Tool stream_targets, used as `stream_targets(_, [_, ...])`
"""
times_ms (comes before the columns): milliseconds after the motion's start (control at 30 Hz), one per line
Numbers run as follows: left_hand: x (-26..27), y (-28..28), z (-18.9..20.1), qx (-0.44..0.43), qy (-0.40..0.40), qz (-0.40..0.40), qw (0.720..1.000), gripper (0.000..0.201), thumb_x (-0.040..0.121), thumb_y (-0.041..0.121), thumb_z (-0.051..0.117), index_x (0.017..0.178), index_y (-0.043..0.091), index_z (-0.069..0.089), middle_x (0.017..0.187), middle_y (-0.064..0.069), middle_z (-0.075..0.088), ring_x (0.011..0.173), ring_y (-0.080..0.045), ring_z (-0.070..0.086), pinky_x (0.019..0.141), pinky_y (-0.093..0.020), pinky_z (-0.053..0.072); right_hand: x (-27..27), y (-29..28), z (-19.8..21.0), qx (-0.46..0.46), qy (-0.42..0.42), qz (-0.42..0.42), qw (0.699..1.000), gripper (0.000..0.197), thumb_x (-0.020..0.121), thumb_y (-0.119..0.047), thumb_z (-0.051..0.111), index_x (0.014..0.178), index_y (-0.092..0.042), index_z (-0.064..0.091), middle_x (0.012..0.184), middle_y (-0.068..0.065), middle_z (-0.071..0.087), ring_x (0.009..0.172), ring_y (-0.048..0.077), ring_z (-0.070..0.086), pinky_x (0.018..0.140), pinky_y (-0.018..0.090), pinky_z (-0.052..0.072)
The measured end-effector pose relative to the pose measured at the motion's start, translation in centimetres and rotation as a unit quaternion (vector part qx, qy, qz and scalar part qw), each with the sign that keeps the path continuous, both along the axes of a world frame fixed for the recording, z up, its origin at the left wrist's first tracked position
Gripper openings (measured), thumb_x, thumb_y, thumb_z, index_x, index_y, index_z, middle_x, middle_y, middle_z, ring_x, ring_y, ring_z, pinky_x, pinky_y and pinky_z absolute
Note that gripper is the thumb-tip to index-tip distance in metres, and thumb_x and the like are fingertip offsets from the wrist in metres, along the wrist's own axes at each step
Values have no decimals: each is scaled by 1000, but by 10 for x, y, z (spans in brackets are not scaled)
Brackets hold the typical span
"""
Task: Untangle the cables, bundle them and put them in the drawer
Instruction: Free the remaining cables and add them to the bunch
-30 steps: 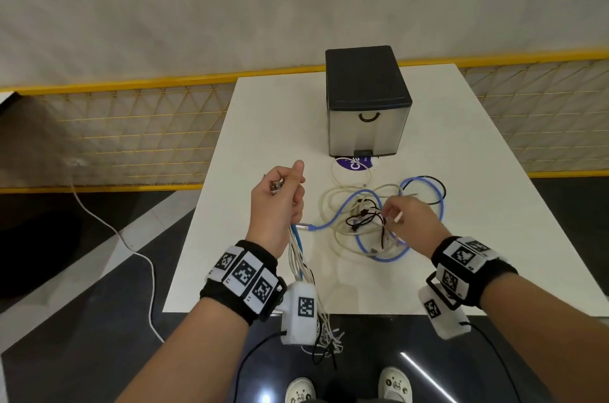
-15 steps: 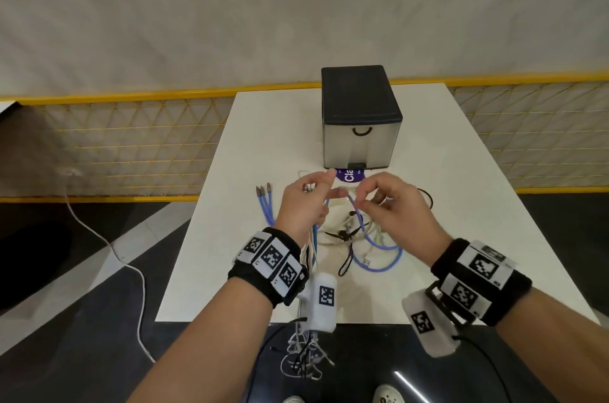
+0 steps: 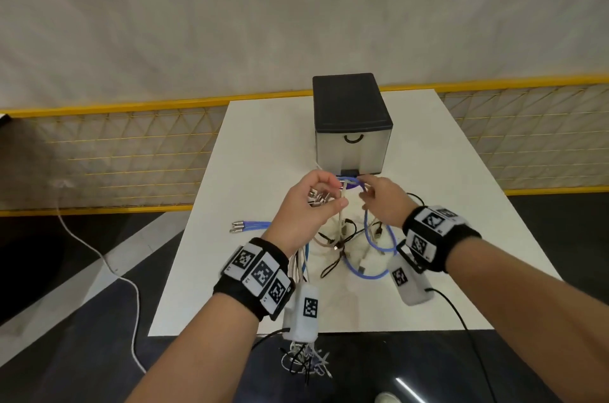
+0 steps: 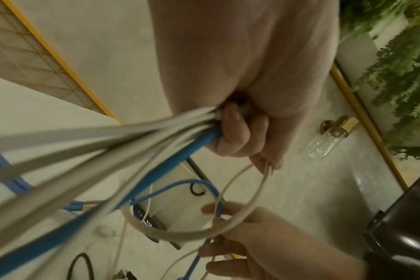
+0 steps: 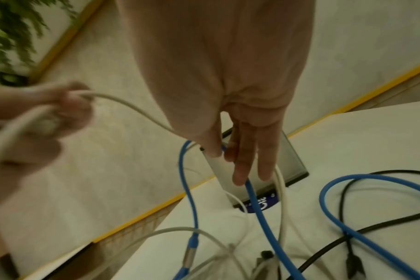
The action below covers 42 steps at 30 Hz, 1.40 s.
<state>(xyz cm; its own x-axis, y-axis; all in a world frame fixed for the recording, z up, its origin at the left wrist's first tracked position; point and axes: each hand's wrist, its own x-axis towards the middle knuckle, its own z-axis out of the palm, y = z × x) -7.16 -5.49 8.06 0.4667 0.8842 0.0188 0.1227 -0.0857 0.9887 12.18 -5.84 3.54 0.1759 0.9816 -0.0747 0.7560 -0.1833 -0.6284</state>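
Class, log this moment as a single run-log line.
left hand: grips cable bundle | right hand: pinches blue cable | drawer: closed | tangle: on table

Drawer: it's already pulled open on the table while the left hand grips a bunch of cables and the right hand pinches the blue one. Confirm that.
Not quite: the drawer is closed, its front flush with the box, as the head view shows. The rest stands: the left hand grips a bunch of cables, and the right hand pinches the blue cable.
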Motion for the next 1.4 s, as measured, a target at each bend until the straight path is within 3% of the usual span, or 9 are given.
stream_targets(167, [-19, 9, -6, 12, -22, 62, 998, 18, 88, 9, 72, 89, 20, 58, 91, 2, 65, 72, -5, 53, 59, -15, 41, 21, 12, 4, -49, -75, -51, 995, 34, 102, -20, 38, 114, -3, 64, 110, 23, 65, 102, 37, 60, 86, 38, 49])
stream_targets(433, [-42, 28, -12, -34, -31, 184, 982, 14, 89, 7, 71, 88, 15, 60, 85, 0, 61, 50, -2, 46, 44, -14, 38, 62, 1, -14, -98, -30, -182, 978, 35, 96, -11, 48, 127, 7, 46, 122, 30, 55, 105, 42, 60, 92, 42, 50])
stream_targets(533, [-39, 36, -27, -56, 19, 219, 974, 12, 88, 9, 72, 99, 12, 66, 96, -3, 64, 50, -12, 48, 41, -14, 38, 47, -4, -13, 23, -22, -127, 991, 57, 94, -8, 54, 144, -2, 28, 137, 24, 33, 104, 39, 55, 95, 38, 42])
stream_targets(633, [-32, 36, -41, -55, 54, 242, 967, 16, 88, 14, 72, 103, 15, 66, 93, -4, 62, 47, -12, 52, 44, -15, 40, 17, -8, -6, 128, -8, -39, 991, 36, 90, -5, 54, 126, -13, 52, 115, 9, 48, 86, 20, 57, 84, 31, 48])
stream_targets(733, [-31, 33, -48, -57, 90, 245, 964, 17, 89, 22, 71, 105, 16, 66, 78, -7, 64, 37, -2, 50, 46, -16, 40, -8, -10, -16, 12, -62, 81, 995, 17, 91, -12, 50, 101, -18, 61, 90, 2, 59, 76, 19, 58, 74, 31, 48])
stream_targets(900, [-41, 30, -54, -41, 125, 276, 952, 12, 92, 17, 65, 103, 13, 68, 81, -9, 65, 41, -5, 55, 44, -8, 40, -43, -16, -47, -84, -87, 140, 983, 22, 94, -17, 47, 108, -11, 64, 105, 10, 62, 99, 27, 59, 77, 24, 36])
stream_targets(1000, [-41, 27, -52, -51, 84, 282, 954, 5, 90, 20, 70, 92, 15, 69, 79, -7, 67, 51, -14, 54, 44, -13, 42, -71, -14, -62, -95, -123, 194, 969, 24, 93, -14, 46, 108, -7, 64, 112, 14, 56, 105, 32, 56, 83, 30, 41])
stream_targets(1233, [-37, 14, -42, -61, -20, 302, 951, 15, 90, 22, 72, 81, 17, 62, 66, -3, 60, 50, -14, 47, 47, -19, 40, -87, -7, -83, -150, -211, 152, 954, 26, 95, -11, 44, 117, -4, 54, 123, 17, 59, 114, 33, 57, 91, 36, 46])
stream_targets(1400, [-40, 12, -28, -63, -69, 303, 948, 13, 91, 22, 70, 85, 14, 61, 67, -4, 59, 47, -12, 45, 46, -19, 40, -79, -13, -71, -126, -109, 68, 984, 26, 93, -16, 48, 113, -1, 55, 116, 18, 58, 108, 35, 57, 85, 34, 45])
